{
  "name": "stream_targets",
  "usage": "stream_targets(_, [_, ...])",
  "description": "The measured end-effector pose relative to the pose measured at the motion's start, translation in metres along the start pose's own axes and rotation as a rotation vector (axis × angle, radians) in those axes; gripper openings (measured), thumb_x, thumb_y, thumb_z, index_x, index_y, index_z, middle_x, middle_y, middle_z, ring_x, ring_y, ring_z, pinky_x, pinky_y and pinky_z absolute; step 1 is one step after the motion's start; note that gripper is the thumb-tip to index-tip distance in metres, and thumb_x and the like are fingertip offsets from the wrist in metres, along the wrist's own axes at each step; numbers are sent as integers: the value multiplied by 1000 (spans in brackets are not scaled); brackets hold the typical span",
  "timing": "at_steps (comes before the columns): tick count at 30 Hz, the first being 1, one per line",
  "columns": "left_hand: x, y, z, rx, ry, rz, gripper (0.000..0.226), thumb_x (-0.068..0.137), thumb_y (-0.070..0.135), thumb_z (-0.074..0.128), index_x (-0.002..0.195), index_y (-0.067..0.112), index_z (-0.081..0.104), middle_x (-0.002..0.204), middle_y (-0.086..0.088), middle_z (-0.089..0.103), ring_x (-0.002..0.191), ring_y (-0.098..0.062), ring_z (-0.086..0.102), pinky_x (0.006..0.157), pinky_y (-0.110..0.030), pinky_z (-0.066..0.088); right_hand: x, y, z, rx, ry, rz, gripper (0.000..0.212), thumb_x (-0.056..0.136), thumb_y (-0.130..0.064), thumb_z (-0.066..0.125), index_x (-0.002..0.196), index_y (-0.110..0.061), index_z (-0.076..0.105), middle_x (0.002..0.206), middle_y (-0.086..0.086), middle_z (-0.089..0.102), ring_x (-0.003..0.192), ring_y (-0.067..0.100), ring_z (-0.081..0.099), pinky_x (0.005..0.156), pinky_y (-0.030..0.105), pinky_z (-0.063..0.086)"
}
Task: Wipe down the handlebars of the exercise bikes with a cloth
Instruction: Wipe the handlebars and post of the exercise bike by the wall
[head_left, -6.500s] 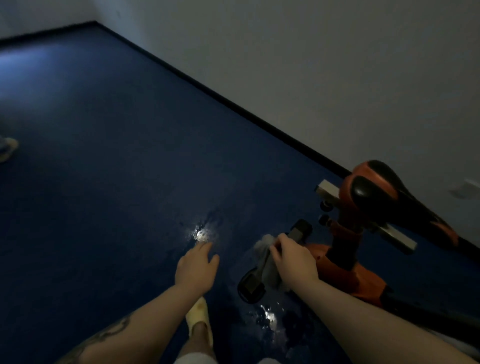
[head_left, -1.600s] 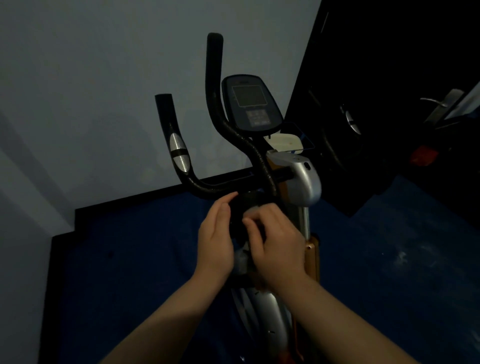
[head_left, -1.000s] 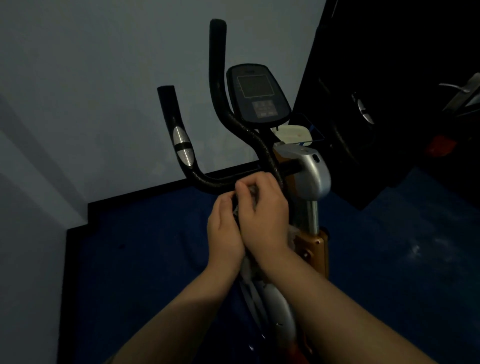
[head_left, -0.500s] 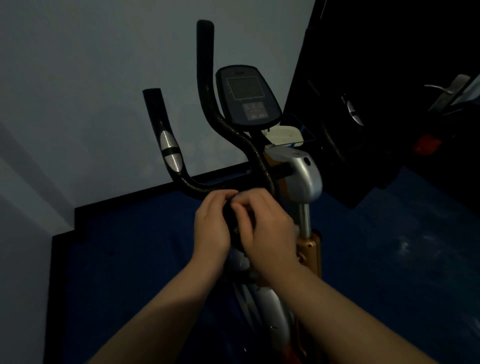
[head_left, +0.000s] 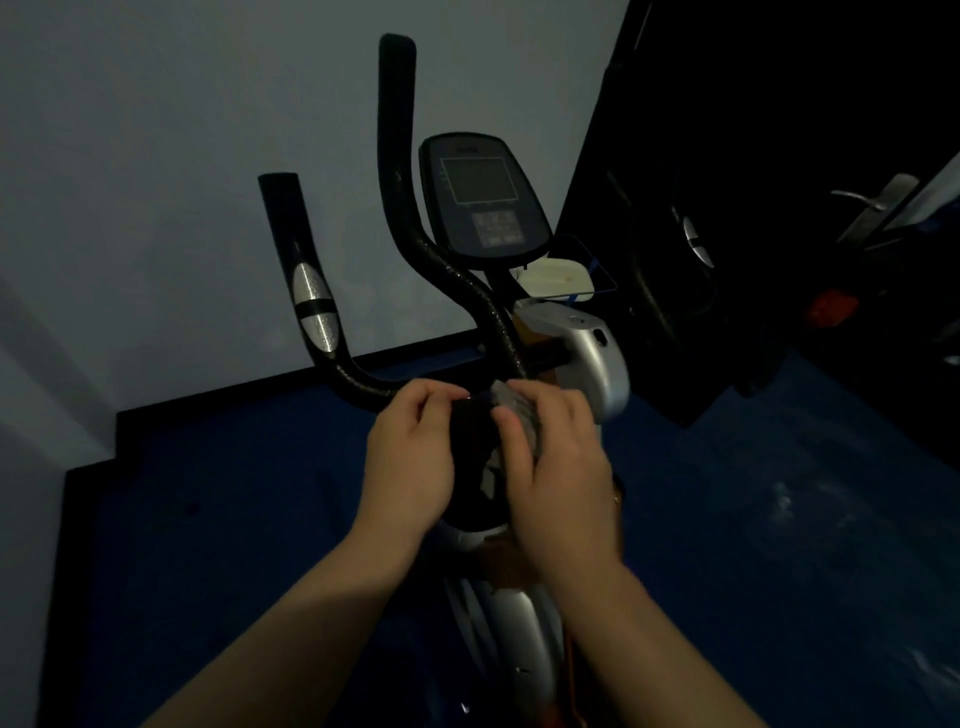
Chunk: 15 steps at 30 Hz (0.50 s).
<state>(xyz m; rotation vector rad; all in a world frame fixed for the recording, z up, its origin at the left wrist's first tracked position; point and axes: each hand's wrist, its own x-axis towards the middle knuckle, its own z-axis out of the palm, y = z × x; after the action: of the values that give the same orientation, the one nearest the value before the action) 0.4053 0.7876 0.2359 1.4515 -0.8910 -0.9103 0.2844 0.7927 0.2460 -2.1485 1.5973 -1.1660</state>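
Note:
An exercise bike stands in front of me in a dim room. Its black handlebars rise in two curved tubes; the left tube carries a silver sensor pad. A dark console sits between them. My right hand is shut on a grey cloth at the base of the handlebars, beside the silver stem cover. My left hand is close beside it, fingers curled toward the cloth's dark fold; whether it grips anything is unclear.
A pale wall with a black skirting runs behind the bike. A dark door with a metal handle is at the right. The floor is blue. A small white tray sits behind the console.
Earlier I wiped a pedal low on the bike; since then I stand at the handlebars. In the last second both hands stayed at the bar's base, working the cloth, and have spread slightly apart.

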Motion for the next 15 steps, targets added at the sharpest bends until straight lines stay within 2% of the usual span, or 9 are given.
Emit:
stream_targets(2, [0,0,0,20,-8,-1,28,95,23,44,83,29,68,86,8,67,81,-5,62,65,-24,43,18,2,-4,66,-39,40,23,95,-37,46,102,-21,62,96,-6,59,81,2,54,68,17,40])
stream_targets(5, [0,1,-1,34,-13,13,28,96,23,43,84,29,68,86,10,67,77,1,61,63,-19,43,47,-2,-4,271,-102,169,19,95,-36,51,94,-21,63,90,-5,64,84,6,59,75,28,50])
stream_targets(7, [0,1,-1,42,2,17,28,96,23,43,83,29,68,84,10,67,73,4,60,60,-15,42,38,-4,3,255,-90,216,21,93,-43,51,93,-25,62,86,-6,60,86,11,58,75,36,52])
stream_targets(10, [0,0,0,53,3,14,28,96,23,43,85,27,68,86,8,67,76,1,60,62,-17,40,-7,1,4,228,104,245,24,91,-55,46,88,-34,56,83,-17,50,85,11,54,70,32,47])
stream_targets(12, [1,-1,0,62,6,26,29,96,22,42,85,27,69,87,9,67,79,1,60,64,-17,40,-18,8,0,322,88,311,28,91,-55,42,83,-31,56,79,-13,57,81,11,58,68,32,48])
stream_targets(15, [1,-1,0,59,8,41,29,95,21,43,84,26,69,87,10,67,77,5,59,62,-12,41,7,13,-4,363,59,318,34,94,-46,45,71,-25,57,63,-13,59,62,1,56,56,16,44])
